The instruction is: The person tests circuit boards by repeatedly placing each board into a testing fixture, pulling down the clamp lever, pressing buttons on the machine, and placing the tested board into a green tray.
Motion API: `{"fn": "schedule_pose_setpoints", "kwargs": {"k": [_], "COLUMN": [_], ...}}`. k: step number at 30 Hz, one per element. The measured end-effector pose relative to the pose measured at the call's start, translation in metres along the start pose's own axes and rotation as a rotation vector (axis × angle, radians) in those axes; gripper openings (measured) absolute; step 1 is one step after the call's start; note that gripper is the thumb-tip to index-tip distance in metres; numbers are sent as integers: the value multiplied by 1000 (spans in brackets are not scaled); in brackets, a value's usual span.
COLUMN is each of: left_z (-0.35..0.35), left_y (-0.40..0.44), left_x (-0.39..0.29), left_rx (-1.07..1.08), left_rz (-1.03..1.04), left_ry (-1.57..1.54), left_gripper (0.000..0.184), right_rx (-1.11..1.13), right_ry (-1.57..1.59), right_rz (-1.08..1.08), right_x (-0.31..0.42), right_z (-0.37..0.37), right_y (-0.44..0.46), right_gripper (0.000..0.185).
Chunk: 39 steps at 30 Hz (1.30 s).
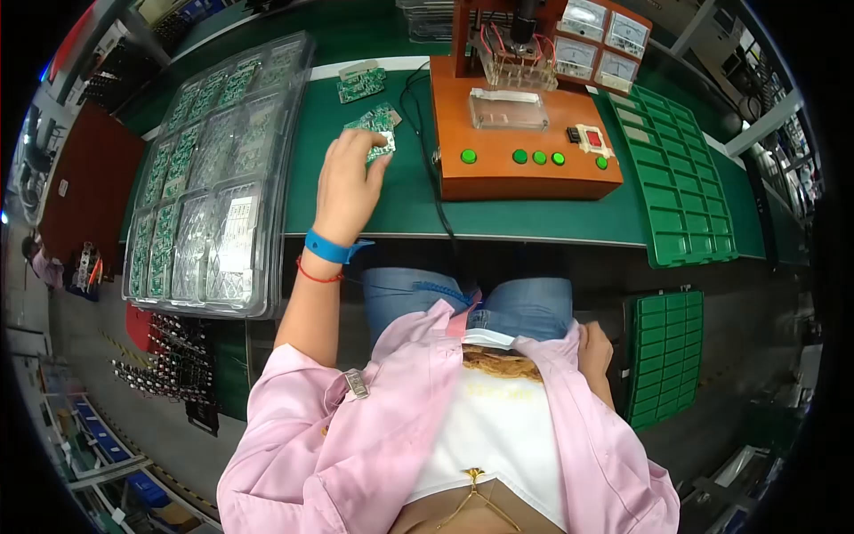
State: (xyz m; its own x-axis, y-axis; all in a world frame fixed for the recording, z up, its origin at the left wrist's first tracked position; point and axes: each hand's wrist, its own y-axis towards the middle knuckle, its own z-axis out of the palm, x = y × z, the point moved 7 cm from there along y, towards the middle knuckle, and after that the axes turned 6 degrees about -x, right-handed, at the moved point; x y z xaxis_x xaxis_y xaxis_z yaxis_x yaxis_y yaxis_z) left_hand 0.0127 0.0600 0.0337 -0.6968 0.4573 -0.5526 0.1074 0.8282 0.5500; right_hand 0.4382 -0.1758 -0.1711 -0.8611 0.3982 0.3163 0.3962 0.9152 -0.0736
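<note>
My left hand (350,185), with a blue band and a red cord at the wrist, reaches over the green bench. Its thumb and fingers are closed on the near edge of a green circuit board (378,117), where a white part shows by the fingertips. Just beyond lie more small circuit boards (360,84). My right hand (594,350) is low beside my hip, against the pink jacket; its fingers are mostly hidden.
Stacked clear plastic trays (218,169) with circuit boards stand at left. An orange test fixture (525,169) with green buttons, a clear block (509,109) and dial meters (598,40) is ahead. Green compartment trays (680,178) are at right. A black cable (434,169) crosses the bench.
</note>
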Motion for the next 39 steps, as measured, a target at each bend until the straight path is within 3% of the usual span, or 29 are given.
{"fn": "schedule_pose_setpoints", "kwargs": {"k": [2, 3, 7, 11, 12, 14, 21, 24, 28, 32, 35, 39], "left_z": [5, -4, 16, 8, 7, 6, 5, -1, 4, -12, -16, 29], "left_y": [-6, 10, 15, 14, 13, 13, 6, 6, -5, -14, 15, 54], "left_x": [17, 23, 50, 37, 34, 29, 20, 11, 3, -6, -54, -119], "left_rx": [-63, -27, -9, 48, 67, 68, 17, -27, 73, 37, -129, -23], "left_rz": [37, 41, -8, 100, 116, 147, 99, 70, 47, 37, 172, 363], "left_ry": [165, 231, 198, 266, 280, 296, 304, 360, 359, 396, 301, 11], "left_gripper": [30, 31, 33, 21, 19, 9, 11, 15, 16, 25, 29, 33], "right_rx": [-343, -353, -424, -704, -749, -850, -1048, -992, -872, -872, -893, -973], "right_ry": [76, 67, 272, 461, 492, 528, 729, 799, 904, 912, 896, 877], "right_rz": [-246, -376, -951, -1062, -1090, -1088, -967, -855, -714, -673, -557, -405], "right_x": [53, 98, 159, 184, 186, 191, 187, 171, 157, 155, 153, 144], "right_z": [-41, -53, -100, -138, -145, -161, -182, -181, -172, -168, -164, -162], "right_y": [19, 23, 19, 41, 49, 72, 135, 145, 162, 165, 167, 180], "right_gripper": [8, 15, 36, 43, 38, 37, 32, 27, 24, 23, 23, 23]}}
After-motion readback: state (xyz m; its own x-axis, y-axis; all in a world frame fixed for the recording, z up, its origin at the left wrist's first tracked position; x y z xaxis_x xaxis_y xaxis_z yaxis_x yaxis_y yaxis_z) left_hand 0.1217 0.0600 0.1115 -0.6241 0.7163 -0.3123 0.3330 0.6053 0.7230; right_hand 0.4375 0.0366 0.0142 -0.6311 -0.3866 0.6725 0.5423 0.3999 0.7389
